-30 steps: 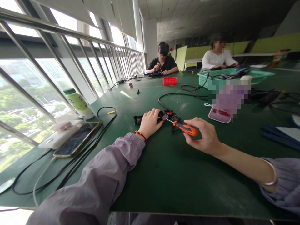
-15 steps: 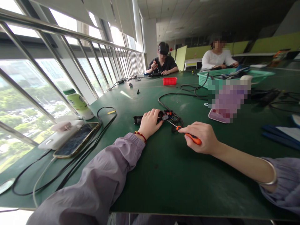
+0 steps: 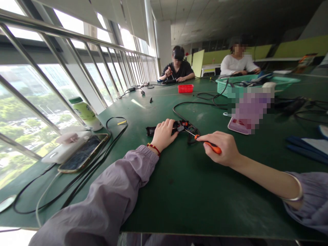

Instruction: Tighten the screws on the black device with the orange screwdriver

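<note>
My left hand (image 3: 164, 134) is wrapped over a black elongated device (image 3: 151, 131), pressing it to the green table. Past my fingers, the device's right part shows dark inner pieces with bits of orange, and a black cable runs off from it. In my right hand (image 3: 223, 149) is a screwdriver (image 3: 214, 148) with an orange and black handle. Its thin metal shaft points up and left to the device's right part. Whether the tip touches a screw is too small to tell.
At left lie a phone (image 3: 83, 153), black cords (image 3: 102, 157) and a green-capped bottle (image 3: 85, 114). A purple phone-like object (image 3: 241, 125) stands at right before a green basket (image 3: 284, 82). Farther back are a red tray (image 3: 186, 89) and two people (image 3: 180, 68) at work.
The screwdriver and my right hand have shifted slightly to the right and upward, so the shaft meets the device at a slightly different spot. My left hand stays put.
</note>
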`<state>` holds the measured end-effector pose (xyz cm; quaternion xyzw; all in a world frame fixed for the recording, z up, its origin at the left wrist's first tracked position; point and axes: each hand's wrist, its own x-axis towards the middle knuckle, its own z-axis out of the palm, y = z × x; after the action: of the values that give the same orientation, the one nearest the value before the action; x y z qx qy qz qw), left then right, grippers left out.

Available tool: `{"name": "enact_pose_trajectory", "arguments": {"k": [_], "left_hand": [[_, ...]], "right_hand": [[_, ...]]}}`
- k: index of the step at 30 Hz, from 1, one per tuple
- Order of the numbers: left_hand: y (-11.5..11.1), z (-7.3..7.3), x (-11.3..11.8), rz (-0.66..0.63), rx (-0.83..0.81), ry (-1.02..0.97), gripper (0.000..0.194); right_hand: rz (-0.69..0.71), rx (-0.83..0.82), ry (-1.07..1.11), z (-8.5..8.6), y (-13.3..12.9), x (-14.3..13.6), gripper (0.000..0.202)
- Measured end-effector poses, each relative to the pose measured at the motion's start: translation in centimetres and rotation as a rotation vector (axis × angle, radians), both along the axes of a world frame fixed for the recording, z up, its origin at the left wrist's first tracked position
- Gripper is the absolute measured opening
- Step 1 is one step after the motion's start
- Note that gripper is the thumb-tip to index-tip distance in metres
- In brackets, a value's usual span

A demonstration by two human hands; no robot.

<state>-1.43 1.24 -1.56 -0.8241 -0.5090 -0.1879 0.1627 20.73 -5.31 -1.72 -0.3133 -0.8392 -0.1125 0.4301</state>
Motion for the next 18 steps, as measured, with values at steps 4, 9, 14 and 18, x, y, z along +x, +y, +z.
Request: {"name": "enact_pose_trajectory", "arguments": {"k": [4,9,14,18], "left_hand": [[-0.09,0.11,0.05,0.007,-0.011,-0.001,0.037],[-0.08,0.15,0.10,0.001,-0.010,-0.006,0.037],[-0.01,0.05,0.05,-0.001,0.000,-0.011,0.037],[0.00,0.04,0.04,-0.003,0.004,-0.013,0.037]], "right_hand": [[-0.006,-0.013,-0.013,0.24,-0.08,-0.09,0.016],[-0.074,-0.042,0.009,0.30,-0.24,-0.22,0.026],[-0.084,-0.110,0.106,0.10,-0.15,-0.22,0.033],[-0.099,-0.138,0.054,0.29,-0.21,-0.18,0.018]]}}
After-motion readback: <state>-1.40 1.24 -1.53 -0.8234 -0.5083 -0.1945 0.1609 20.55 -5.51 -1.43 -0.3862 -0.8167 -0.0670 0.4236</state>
